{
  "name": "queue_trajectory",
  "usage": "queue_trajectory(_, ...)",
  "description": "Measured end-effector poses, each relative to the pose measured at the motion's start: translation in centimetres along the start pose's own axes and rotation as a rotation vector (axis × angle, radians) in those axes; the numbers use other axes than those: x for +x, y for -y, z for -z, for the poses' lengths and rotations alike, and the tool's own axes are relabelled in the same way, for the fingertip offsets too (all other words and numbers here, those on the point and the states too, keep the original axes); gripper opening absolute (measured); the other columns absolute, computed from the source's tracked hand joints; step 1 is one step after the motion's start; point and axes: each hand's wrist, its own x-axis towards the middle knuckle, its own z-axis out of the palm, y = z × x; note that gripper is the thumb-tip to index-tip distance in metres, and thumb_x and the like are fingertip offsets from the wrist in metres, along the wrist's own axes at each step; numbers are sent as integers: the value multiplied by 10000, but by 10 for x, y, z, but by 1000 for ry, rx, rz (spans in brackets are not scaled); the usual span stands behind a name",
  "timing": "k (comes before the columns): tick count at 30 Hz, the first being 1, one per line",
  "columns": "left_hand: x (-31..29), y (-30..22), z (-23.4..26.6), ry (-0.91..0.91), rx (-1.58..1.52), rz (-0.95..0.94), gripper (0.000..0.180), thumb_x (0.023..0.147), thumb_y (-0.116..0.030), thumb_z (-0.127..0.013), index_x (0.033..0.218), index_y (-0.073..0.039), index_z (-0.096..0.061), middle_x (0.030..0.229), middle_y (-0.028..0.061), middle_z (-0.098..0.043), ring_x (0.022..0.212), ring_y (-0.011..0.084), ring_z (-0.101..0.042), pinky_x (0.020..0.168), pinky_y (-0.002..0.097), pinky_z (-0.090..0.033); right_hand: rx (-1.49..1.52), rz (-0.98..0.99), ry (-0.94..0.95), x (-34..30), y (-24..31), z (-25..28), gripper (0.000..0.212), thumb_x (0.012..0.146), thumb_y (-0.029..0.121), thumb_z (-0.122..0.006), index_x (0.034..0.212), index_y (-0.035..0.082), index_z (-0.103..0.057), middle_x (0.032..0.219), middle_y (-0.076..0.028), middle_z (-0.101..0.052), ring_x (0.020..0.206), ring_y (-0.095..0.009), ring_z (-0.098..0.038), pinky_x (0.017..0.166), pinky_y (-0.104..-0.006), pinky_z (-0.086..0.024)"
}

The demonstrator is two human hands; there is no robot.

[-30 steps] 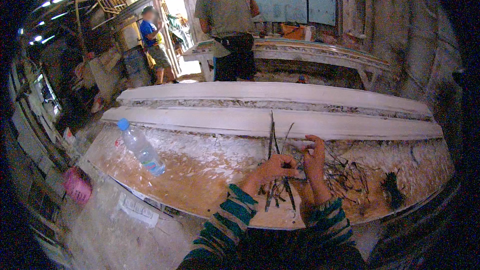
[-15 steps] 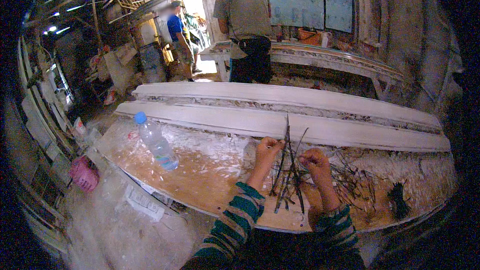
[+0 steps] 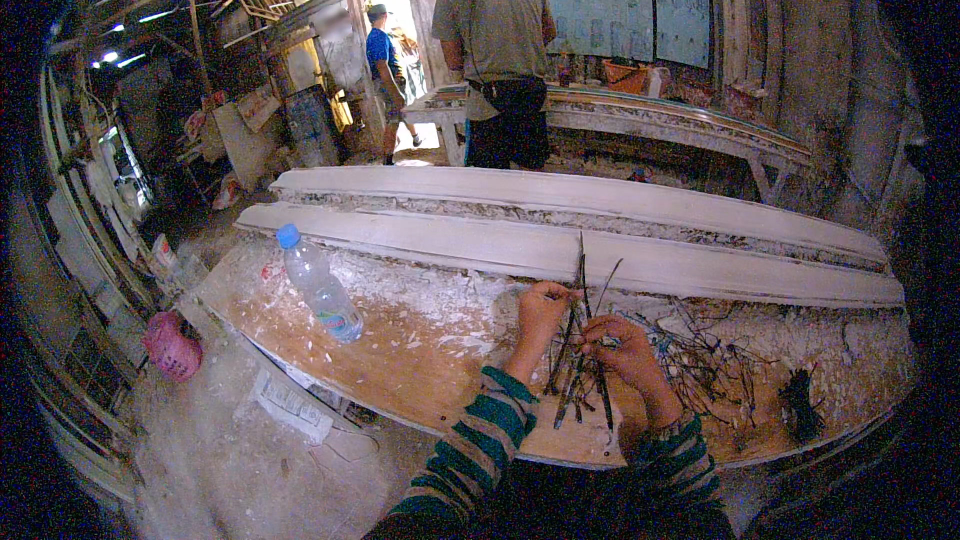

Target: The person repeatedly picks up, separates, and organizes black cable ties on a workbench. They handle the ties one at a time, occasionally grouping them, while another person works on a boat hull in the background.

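My left hand (image 3: pixel 543 316) is closed in a pinch around the upper part of several thin dark strips (image 3: pixel 580 275) that look like wire or cord. My right hand (image 3: pixel 622 348) is closed too, its fingertips against the same strips a little lower down. What exactly sits in its fingertips is too small to make out. The lower ends of the strips fan out over the wooden tabletop (image 3: pixel 420 365). To the right of my right hand lies a tangle of loose dark strips (image 3: pixel 715 370), and past it a compact dark bundle (image 3: pixel 800 407).
Two long whitish boards (image 3: pixel 480 242) run across the table's far side. A clear bottle with a blue cap (image 3: pixel 322 287) stands on the left. Beyond are two people (image 3: pixel 492 30) (image 3: pixel 385 65) and a long bench (image 3: pixel 680 128). A pink basket (image 3: pixel 172 348) sits on the floor.
My right hand has moved left and down onto the strips. My left hand stays pinched on them. The person in blue has stepped to the right, and the nearer person's arms now show bent.
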Motion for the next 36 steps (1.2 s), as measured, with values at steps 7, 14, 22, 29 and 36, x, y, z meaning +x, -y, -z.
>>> queue_trajectory(7,-8,-6,-6,29,22,-138,180,658,-164,-709,697,-19,-610,686,68,-610,634,167,-568,585,270,-440,-6,-86,-85,-1,-12,-1,83,667,44,-658,720,43,-593,791,-51,-593,766,-148,-548,724,-273,-419)
queue_trajectory(14,-12,-7,-6,179,39,-191,171,680,-189,-690,698,-33,-622,730,83,-597,717,182,-563,677,297,-432,-75,-78,-318,2,-28,3,93,682,33,-635,712,38,-547,727,-28,-568,705,-117,-527,682,-262,-419)
queue_trajectory(22,-14,-8,-12,405,42,-214,106,719,-146,-655,758,-48,-643,727,53,-602,748,164,-561,698,288,-433,-169,-30,-499,3,-60,16,117,698,4,-607,703,41,-496,700,-31,-542,687,-118,-517,642,-247,-421)
queue_trajectory(29,-23,-12,-18,882,-390,-157,91,747,-130,-630,762,-41,-612,762,20,-559,761,125,-534,689,259,-430,-133,-5,-609,7,-78,35,105,726,-15,-562,759,36,-477,724,-45,-531,664,-120,-497,648,-260,-422)
queue_trajectory(36,-42,-27,-20,1071,-289,-178,225,759,-259,-625,729,-40,-587,756,17,-527,739,115,-510,699,259,-399,-232,-76,-592,5,-56,28,129,770,47,-555,896,45,-532,814,-50,-570,730,-126,-523,668,-268,-422)
